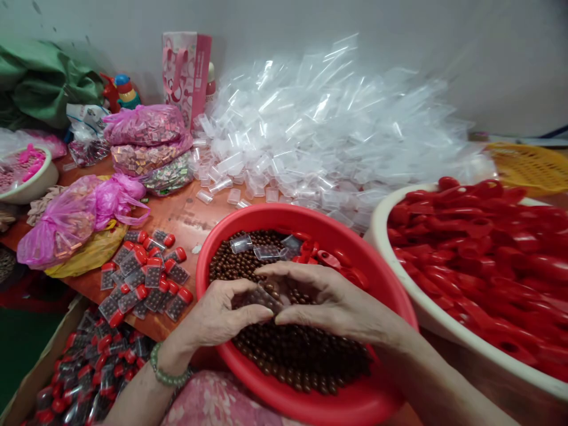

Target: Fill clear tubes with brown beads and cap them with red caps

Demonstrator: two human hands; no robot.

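Observation:
My left hand pinches a small clear plastic case between thumb and fingers; dark brown beads show inside it. Curved around the case's right end, my right hand has its thumb and fingers apart. Whether any beads lie in its palm is hidden. Both hands are over a red basin holding many shiny brown beads. Clear cases and red plastic pieces lie on the beads at the basin's far side.
Filled cases with red caps lie left on the table, more in a box below. Clear cases are heaped behind. A white tub of red pieces stands right. Pink bags and a gift bag are at left.

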